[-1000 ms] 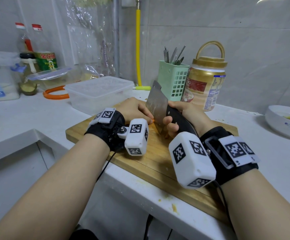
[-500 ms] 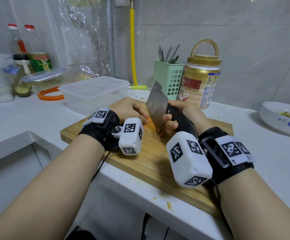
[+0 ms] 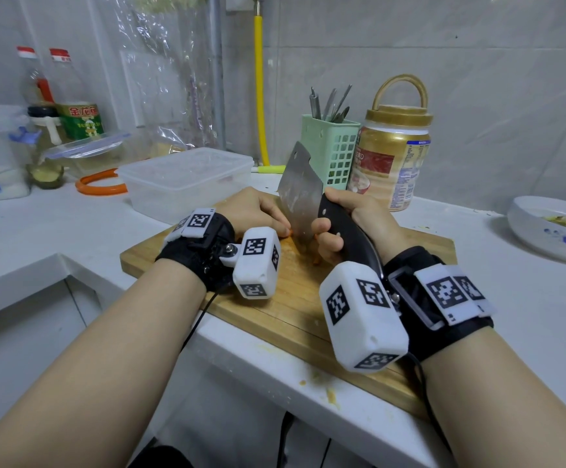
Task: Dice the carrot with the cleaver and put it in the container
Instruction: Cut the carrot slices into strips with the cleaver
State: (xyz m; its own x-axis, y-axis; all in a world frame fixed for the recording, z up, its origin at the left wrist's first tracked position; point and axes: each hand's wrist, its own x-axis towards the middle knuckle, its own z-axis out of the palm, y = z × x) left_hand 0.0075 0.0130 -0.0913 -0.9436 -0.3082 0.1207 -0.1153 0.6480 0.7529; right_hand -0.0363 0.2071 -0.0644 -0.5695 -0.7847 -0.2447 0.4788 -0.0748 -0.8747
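Observation:
On the wooden cutting board [image 3: 275, 309] my right hand [image 3: 352, 224] grips the black handle of the cleaver [image 3: 300, 197]. Its steel blade stands nearly upright with the edge down at the board. My left hand [image 3: 254, 211] lies just left of the blade with curled fingers pressed over the carrot [image 3: 286, 235]; only a small orange bit of it shows by the fingertips. More orange pieces [image 3: 316, 260] peek out below my right fingers. The clear plastic container [image 3: 183, 180] stands behind the board's left end.
A green utensil holder [image 3: 337, 153] and a gold-lidded jar [image 3: 391, 160] stand right behind the board. A white dish [image 3: 552, 228] sits at far right. Bottles, a tub and an orange ring [image 3: 99, 187] crowd the back left. The counter edge runs close below the board.
The cleaver blade has come down a little, close to the board beside my left fingertips. Both hands stay in the same places on the board.

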